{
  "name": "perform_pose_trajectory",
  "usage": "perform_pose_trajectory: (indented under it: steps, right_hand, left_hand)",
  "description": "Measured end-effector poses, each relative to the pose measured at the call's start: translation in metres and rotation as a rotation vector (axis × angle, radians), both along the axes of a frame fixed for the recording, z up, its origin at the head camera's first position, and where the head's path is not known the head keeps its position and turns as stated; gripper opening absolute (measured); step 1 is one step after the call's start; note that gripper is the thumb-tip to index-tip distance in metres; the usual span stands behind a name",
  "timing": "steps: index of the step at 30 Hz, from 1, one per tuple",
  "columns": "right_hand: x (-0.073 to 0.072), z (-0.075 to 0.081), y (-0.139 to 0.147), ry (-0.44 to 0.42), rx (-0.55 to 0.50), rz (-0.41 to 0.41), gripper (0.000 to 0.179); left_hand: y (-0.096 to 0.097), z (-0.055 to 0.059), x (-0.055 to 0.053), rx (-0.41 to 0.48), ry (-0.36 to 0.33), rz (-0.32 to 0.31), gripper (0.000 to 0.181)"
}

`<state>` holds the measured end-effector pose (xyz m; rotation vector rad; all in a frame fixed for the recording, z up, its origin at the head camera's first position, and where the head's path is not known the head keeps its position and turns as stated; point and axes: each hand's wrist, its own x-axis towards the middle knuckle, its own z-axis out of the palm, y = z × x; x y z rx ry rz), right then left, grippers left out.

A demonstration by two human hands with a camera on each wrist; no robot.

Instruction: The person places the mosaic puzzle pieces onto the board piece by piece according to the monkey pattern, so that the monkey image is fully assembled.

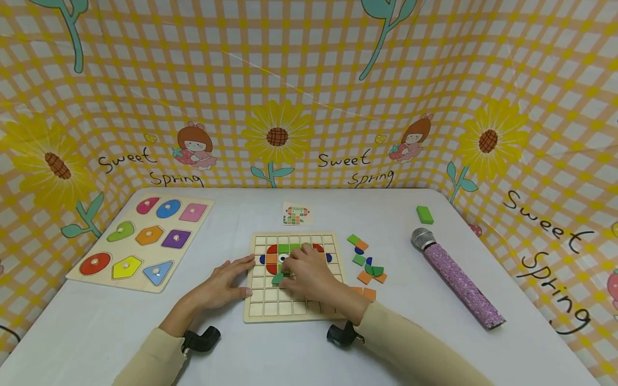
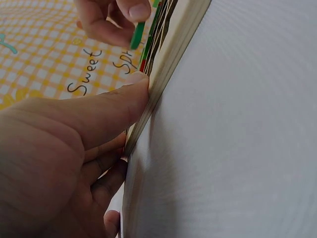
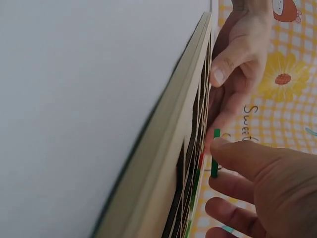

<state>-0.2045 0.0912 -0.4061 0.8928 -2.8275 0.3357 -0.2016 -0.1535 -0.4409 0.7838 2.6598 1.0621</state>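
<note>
Item: green leaf-shaped piece (image 1: 277, 279), pinched between the thumb and finger of my right hand (image 1: 309, 274), just above the face of the wooden grid board.

Item: wooden grid board (image 1: 270, 309), flat on the table before me. Set in its upper cells: red corner pieces (image 1: 272, 249), green pieces (image 1: 288, 248) along the top, an orange square (image 1: 272, 259), an eye piece (image 1: 282, 259), and a blue half-round (image 1: 262, 259) at the left, another (image 1: 329, 258) at the right. My right hand hides part of the design.

Item: my left hand (image 1: 219, 284), fingers extended and spread from the thumb, thumb and fingertips touching the board's left edge.

Loose, right of the board: assorted pieces (image 1: 359, 259) in green, orange and blue, some touching; orange squares (image 1: 369, 294) by my right forearm.

Beyond the board: one picture card (image 1: 298, 213), printed with a coloured mosaic.

Far left: knobbed shape puzzle (image 1: 153, 217), nine pieces seated, heart, hexagon and triangle among them.

Right: microphone (image 1: 457, 281), silver mesh head, pink glitter handle, lying aslant; green block (image 1: 425, 215) near its head.

At my beige cuffs: two black wrist devices (image 1: 201, 339).

Ground: white tabletop (image 1: 405, 338); checked sunflower cloth (image 1: 309, 69) behind and at both sides.
</note>
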Motion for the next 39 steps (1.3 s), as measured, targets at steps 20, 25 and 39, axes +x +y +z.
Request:
perform_pose_trajectory:
  steps: [20,25,39]
  right_hand:
    - [-0.001,-0.003,-0.014,-0.037,0.032,0.034,0.024]
    - [-0.001,-0.004,-0.014,-0.029,0.028,0.035,0.023]
    - [0.005,0.002,0.0,-0.025,-0.023,0.041,0.025]
  left_hand:
    - [0.0,0.001,0.0,-0.004,-0.001,-0.004,0.066]
    - [0.0,0.002,0.0,0.001,0.009,-0.013,0.066]
    - [0.0,0.001,0.0,-0.001,0.011,-0.012,0.065]
